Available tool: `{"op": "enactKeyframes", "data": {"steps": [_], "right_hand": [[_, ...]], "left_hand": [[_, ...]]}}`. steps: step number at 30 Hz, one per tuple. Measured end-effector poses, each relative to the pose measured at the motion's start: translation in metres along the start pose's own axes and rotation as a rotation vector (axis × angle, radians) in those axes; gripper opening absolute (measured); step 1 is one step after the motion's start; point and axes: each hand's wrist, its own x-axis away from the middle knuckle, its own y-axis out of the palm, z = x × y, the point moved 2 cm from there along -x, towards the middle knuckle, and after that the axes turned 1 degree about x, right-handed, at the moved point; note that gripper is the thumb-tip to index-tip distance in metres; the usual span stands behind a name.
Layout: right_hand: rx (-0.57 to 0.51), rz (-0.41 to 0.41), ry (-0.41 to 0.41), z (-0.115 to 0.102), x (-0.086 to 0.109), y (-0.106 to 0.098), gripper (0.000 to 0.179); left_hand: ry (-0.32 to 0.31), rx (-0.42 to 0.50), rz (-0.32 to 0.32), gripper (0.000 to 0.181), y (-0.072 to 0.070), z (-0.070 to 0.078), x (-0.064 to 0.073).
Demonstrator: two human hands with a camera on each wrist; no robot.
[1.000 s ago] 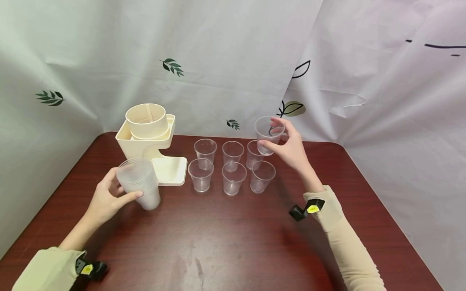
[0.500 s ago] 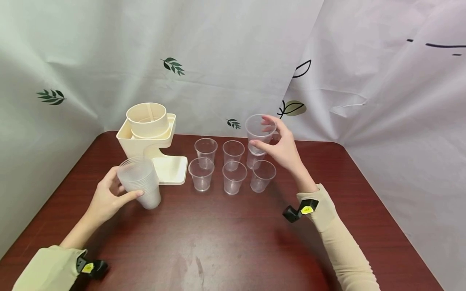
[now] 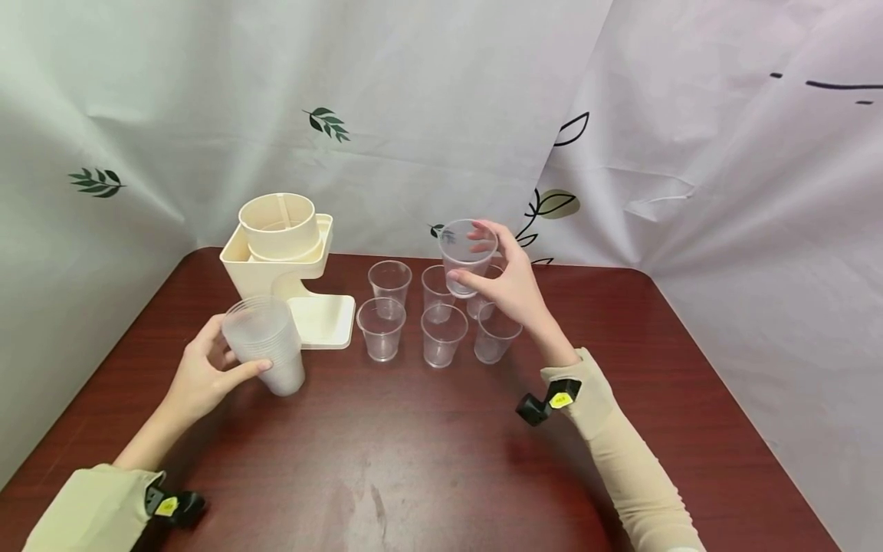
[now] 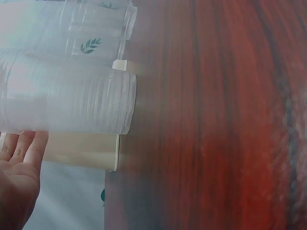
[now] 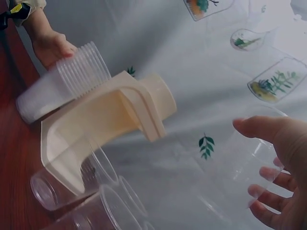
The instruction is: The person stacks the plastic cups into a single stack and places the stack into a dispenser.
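Observation:
My left hand (image 3: 207, 376) grips a nested stack of clear plastic cups (image 3: 265, 345) at the table's left side; the left wrist view shows the stack (image 4: 72, 96) side-on with fingers under it. Between thumb and fingers, my right hand (image 3: 507, 280) holds one clear plastic cup (image 3: 464, 261) above the back row. Below it stand several separate clear cups in two rows, among them a front middle cup (image 3: 443, 337) and a back left cup (image 3: 390, 284). The held cup partly covers the back middle and back right ones. In the right wrist view the held cup (image 5: 240, 158) is faint.
Behind the stack stands a cream-coloured dispenser-like stand (image 3: 276, 264) with a round top part and a flat base plate (image 3: 327, 322). A white curtain (image 3: 414, 115) with leaf prints hangs behind the dark red wooden table (image 3: 414, 460).
My right hand has carried the single cup leftward, from over the back right cup to over the back middle one. My left hand and the stack have hardly moved.

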Motion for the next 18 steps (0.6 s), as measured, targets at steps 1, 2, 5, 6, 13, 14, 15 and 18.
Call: {"op": "enactKeyframes", "data": {"steps": [1,2,5,6,13,14,15,18], "right_hand": [[-0.002,-0.001,-0.001,-0.001,0.000,0.002,0.070],[-0.003,-0.004,0.001,-0.001,0.000,0.004,0.069],[-0.030,-0.011,-0.003,0.003,-0.002,0.010,0.070],[-0.037,-0.014,-0.002,0.002,-0.002,0.011,0.070],[-0.081,-0.032,-0.028,-0.002,-0.003,0.024,0.069],[-0.086,-0.036,-0.028,-0.003,-0.003,0.026,0.069],[-0.085,-0.041,-0.022,-0.004,-0.003,0.028,0.069],[-0.102,-0.055,-0.008,-0.006,-0.003,0.033,0.070]], "left_hand": [[-0.001,-0.005,0.000,0.073,0.000,0.000,0.000],[-0.002,-0.007,0.000,0.074,0.000,0.000,0.000],[-0.002,-0.009,0.000,0.074,0.000,-0.001,0.000],[-0.001,-0.009,0.001,0.074,0.000,-0.001,0.000],[0.008,0.000,-0.006,0.073,0.000,-0.001,0.000],[0.007,0.002,-0.008,0.073,-0.001,-0.001,0.000],[0.008,-0.003,-0.012,0.074,-0.001,-0.001,0.000],[0.009,-0.015,-0.021,0.074,-0.001,-0.001,0.000]]}}
